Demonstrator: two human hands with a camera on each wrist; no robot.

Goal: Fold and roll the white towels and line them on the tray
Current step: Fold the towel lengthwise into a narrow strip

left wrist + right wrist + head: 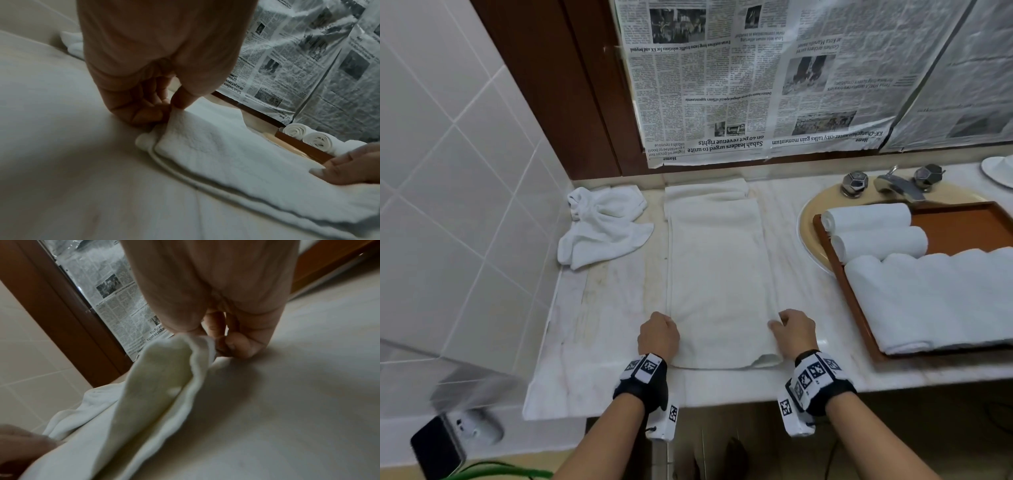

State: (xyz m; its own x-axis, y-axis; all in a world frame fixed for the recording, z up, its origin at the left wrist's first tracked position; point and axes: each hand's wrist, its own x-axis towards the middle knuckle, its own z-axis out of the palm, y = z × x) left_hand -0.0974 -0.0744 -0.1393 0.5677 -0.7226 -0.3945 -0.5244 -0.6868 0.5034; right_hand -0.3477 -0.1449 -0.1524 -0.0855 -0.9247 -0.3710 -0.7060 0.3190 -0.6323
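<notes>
Left hand (658, 334), right hand (795, 331) pinching near edge, long terry folded towel (717, 270).

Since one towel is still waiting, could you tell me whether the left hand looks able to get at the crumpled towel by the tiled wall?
Probably yes: bare counter lies between them, but the left hand is pinching the folded towel, not the crumpled towel.

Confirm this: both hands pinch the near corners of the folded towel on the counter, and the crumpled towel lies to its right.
One thing is wrong: the crumpled towel lies to the left of the folded towel, as the head view shows. The left hand and right hand do pinch its near corners.
</notes>
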